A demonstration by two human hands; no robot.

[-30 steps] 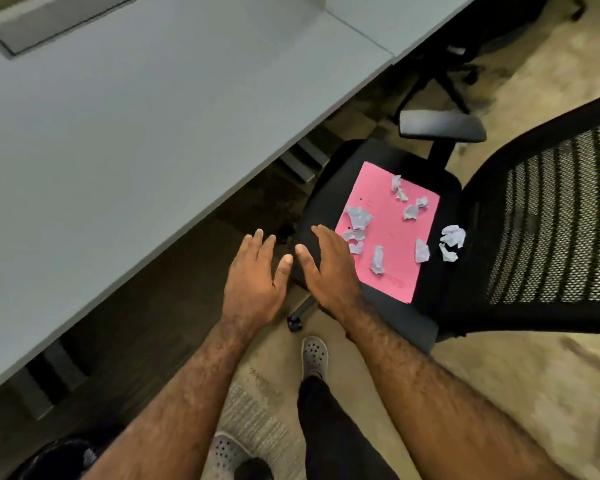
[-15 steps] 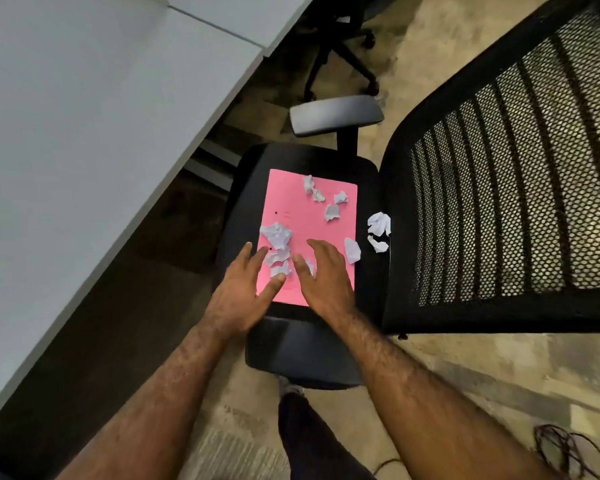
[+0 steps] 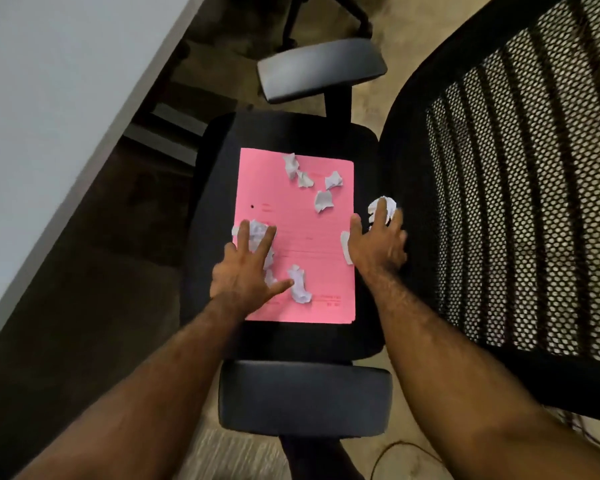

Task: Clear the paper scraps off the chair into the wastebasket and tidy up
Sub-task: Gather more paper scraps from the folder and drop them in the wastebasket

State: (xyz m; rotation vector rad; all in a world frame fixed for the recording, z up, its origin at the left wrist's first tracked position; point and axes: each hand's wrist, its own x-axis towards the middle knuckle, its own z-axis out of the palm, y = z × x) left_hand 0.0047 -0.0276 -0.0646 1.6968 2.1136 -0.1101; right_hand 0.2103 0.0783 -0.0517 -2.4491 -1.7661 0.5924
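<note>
Beige carpet [image 3: 420, 441] runs under a black office chair [image 3: 291, 133] pulled up beside a pale desk [image 3: 49, 116]. Nearest the viewer is the chair's padded near armrest [image 3: 305, 396]. Beyond it a pink sheet [image 3: 302, 237] lies flat on the seat, strewn with small crumpled white paper scraps [image 3: 323, 200]. Its faint printed lines are too blurred to read. The left hand [image 3: 245, 271] lies spread, palm down, over scraps at the sheet's left edge, fingers splayed, gripping nothing visibly. The right hand [image 3: 378, 245], blurred, is open at the sheet's right edge, fingers over a white scrap [image 3: 388, 204] lying on the bare seat; whether it has hold of that one cannot be told. Farther off stand the far armrest [image 3: 321, 72] and, to the right, the mesh backrest [image 3: 520, 202]
</note>
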